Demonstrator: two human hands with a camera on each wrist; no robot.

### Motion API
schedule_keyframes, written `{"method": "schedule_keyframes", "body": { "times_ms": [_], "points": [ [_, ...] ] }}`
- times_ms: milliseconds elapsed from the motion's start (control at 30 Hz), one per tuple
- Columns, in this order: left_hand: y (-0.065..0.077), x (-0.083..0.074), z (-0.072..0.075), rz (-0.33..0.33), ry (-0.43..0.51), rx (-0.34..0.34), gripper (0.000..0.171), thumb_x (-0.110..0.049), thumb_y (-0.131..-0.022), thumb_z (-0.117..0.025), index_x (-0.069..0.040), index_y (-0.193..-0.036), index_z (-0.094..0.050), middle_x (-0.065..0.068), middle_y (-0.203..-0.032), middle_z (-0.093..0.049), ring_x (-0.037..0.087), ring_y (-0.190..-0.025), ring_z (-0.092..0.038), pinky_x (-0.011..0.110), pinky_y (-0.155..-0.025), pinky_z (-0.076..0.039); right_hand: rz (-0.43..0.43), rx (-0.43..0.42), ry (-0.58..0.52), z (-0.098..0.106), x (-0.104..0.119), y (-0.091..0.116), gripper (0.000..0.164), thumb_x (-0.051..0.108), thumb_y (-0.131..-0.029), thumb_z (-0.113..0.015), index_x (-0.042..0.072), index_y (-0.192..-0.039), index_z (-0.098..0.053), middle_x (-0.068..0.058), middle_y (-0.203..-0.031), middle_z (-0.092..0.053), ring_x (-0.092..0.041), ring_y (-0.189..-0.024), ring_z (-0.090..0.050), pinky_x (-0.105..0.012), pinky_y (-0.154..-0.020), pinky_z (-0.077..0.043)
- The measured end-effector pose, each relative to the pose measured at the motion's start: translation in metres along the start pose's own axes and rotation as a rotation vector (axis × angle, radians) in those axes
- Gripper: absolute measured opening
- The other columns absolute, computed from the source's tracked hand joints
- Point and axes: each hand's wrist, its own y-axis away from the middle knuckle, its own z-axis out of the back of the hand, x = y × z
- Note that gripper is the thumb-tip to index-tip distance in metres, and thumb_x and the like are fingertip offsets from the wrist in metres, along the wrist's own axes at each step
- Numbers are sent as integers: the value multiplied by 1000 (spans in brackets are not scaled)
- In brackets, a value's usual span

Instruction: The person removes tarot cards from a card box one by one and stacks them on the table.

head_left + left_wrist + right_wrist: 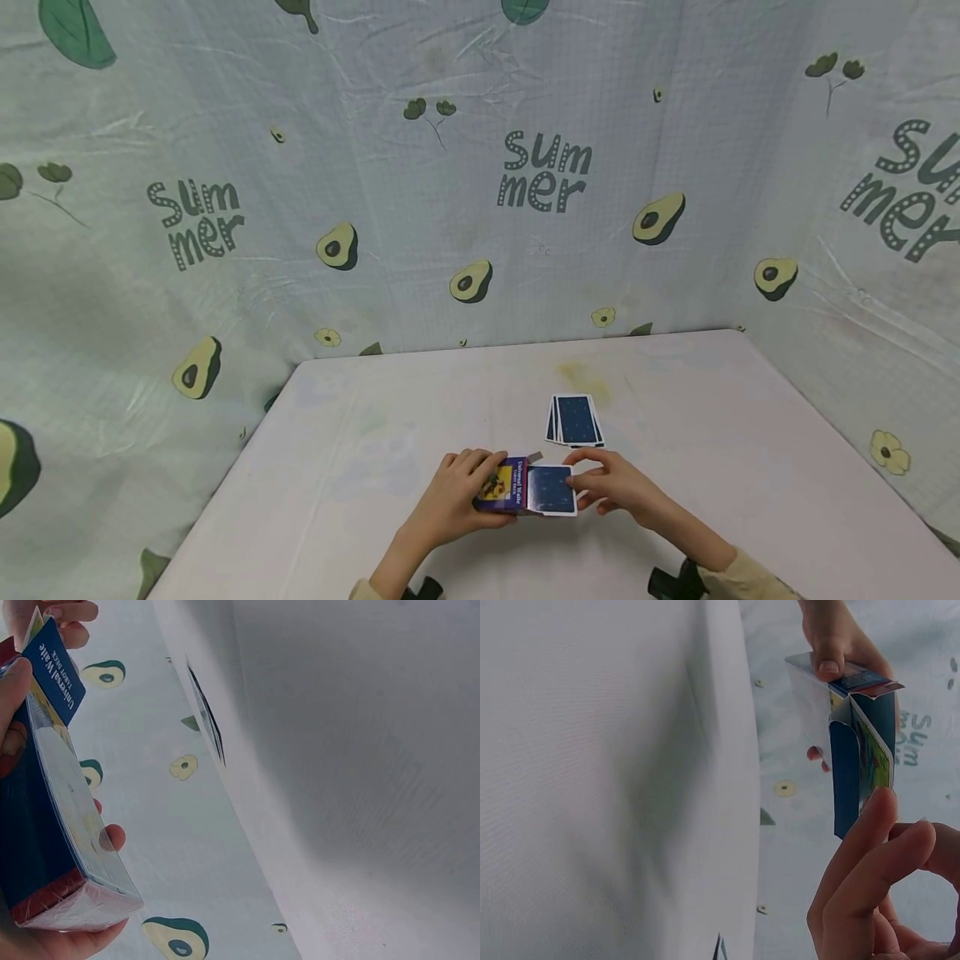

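My left hand grips a tarot card box, which is held on its side above the table. In the left wrist view the box has a dark blue face, a red band and clear wrap at its end. Its blue flap stands folded out at the opening in the right wrist view. Blue-backed cards stick partway out of that open end. My right hand pinches their outer edge between thumb and fingers. How many cards it holds cannot be told.
Beyond the hands a slightly fanned pile of blue-backed cards lies on the white table. A cloth printed with avocados and "summer" hangs behind the table and along its sides. A dark wrist camera sits on the right forearm.
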Motion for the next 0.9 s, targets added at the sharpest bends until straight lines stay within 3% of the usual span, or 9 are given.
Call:
{"method": "schedule_keyframes", "body": {
  "times_ms": [500,900],
  "points": [
    [4,6,0,-7,-19,-30,77,-58,-64,-70,-18,-127,-49,-4,-108,-57,11,-97,-53,33,-80,-39,59,45,-60,19,-7,2,38,29,-87,-56,1,-114,-52,-1,-81,-60,-12,-64,-64,-24,-51,-42],
    [4,10,0,2,-25,-25,77,-59,-66,-68,-18,-128,-49,-4,-109,-57,11,-97,-52,33,-81,-39,29,26,-55,30,-10,5,37,32,-88,-54,4,-113,-53,-3,-88,-57,-12,-66,-63,-24,-53,-43]
  ]
}}
